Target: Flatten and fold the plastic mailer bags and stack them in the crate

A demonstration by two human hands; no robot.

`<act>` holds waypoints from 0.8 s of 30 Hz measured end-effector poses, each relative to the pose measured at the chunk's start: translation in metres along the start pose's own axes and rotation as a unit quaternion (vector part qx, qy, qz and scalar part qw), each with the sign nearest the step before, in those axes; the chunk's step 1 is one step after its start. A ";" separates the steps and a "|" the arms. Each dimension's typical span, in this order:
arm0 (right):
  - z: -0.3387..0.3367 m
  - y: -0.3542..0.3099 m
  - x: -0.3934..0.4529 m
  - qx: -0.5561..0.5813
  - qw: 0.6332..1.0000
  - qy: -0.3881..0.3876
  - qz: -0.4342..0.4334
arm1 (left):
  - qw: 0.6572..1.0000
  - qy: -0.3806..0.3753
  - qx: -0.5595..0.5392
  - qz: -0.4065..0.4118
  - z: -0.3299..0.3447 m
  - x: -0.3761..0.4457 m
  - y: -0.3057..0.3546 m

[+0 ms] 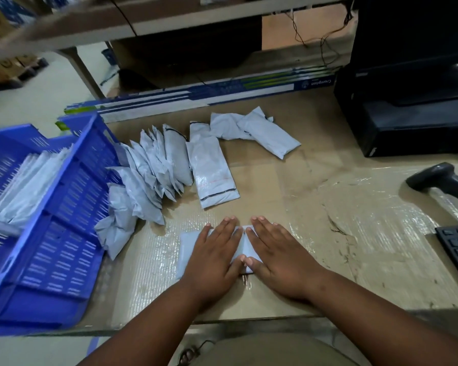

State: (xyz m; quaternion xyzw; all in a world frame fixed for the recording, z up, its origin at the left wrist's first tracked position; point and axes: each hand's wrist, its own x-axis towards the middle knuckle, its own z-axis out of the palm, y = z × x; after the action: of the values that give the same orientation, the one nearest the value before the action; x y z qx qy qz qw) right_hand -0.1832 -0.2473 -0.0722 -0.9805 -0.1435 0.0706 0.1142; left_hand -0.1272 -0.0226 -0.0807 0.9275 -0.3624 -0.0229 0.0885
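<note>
Both palms lie flat, side by side, on a grey mailer bag (189,249) at the near edge of the table (341,247): the left hand (214,253) and the right hand (278,256) press it down with fingers straight, gripping nothing. A row of bags (154,165) leans against the blue crate (64,233), which holds a few more bags. A scanner (439,180) lies to the right.

Even indoor light, glare on the taped table (354,233), blurred edges.
</note>
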 end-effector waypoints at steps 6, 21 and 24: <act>-0.009 0.006 -0.031 -0.059 0.996 0.007 -0.067 | 0.996 0.020 0.060 0.068 -0.030 -0.025 0.005; -0.025 -0.036 0.003 -0.017 0.997 -0.040 -0.058 | 0.997 -0.036 0.057 0.045 -0.017 -0.039 -0.007; 0.007 -0.040 -0.001 -0.041 0.997 -0.041 -0.056 | 0.997 -0.035 0.025 0.059 -0.027 -0.044 -0.016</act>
State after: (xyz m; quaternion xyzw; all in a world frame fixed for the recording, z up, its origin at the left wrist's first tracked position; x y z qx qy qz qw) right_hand -0.1955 -0.2088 -0.0689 -0.9710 -0.2059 0.0977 0.0718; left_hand -0.1459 0.0225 -0.0580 0.9053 -0.4194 -0.0407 0.0538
